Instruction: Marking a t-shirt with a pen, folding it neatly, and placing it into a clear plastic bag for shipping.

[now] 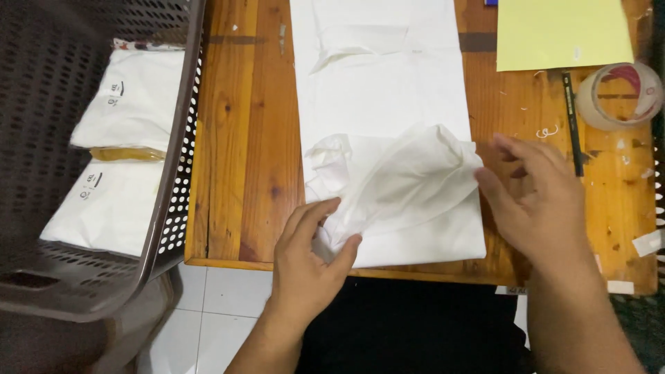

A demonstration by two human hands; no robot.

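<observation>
A white garment (381, 90) lies flat in a long folded strip down the middle of the wooden table (242, 138). On its near end sits a crumpled thin white sheet (402, 180), lifted off the cloth. My left hand (308, 256) pinches the sheet's near-left corner between thumb and fingers at the table's front edge. My right hand (537, 201) is at the sheet's right edge, fingers spread, fingertips touching it.
A dark perforated plastic basket (173, 201) stands left of the table with two packed white garments (131, 97) inside. A yellow paper sheet (561, 31), a roll of clear tape (616, 93) and a black pen (572, 125) lie at the table's right. White floor tiles show below.
</observation>
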